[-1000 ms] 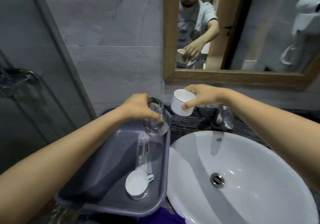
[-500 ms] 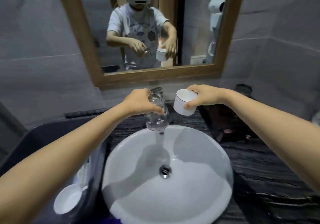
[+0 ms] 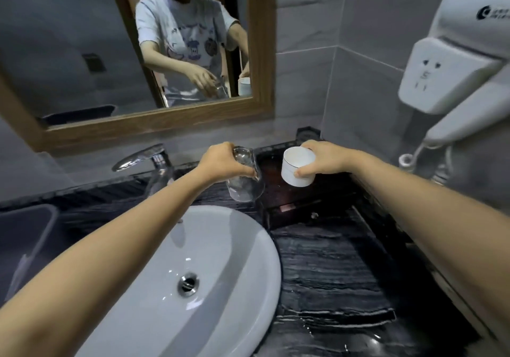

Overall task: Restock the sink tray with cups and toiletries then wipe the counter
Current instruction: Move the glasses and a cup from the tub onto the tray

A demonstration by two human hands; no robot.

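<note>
A bathroom with grey tiled walls and a dark, veined stone counter (image 3: 331,268) seen from above. At the far left edge sits a grey plastic bin (image 3: 24,235), only partly in frame. Next to it a white oval basin (image 3: 209,246) is set into the counter, with a chrome drain (image 3: 188,284) in its bowl and a chrome faucet (image 3: 143,159) behind it. A wood-framed mirror (image 3: 154,124) hangs on the wall above and reflects the person.

The left hand (image 3: 220,165) is closed around a clear drinking glass (image 3: 244,180), gripping it near its base; the glass is tilted with its mouth down and toward the camera, held in the air at the basin's back right rim. Just to its right, the right hand (image 3: 323,160) is wrapped around a white ceramic cup (image 3: 296,166), tilted so its open mouth faces left and up. The cup hangs above a dark wooden tray (image 3: 298,199) that rests at the back of the counter, near the wall. On the right wall, a white wall-mounted hair dryer (image 3: 455,80) with a socket on its housing.
</note>
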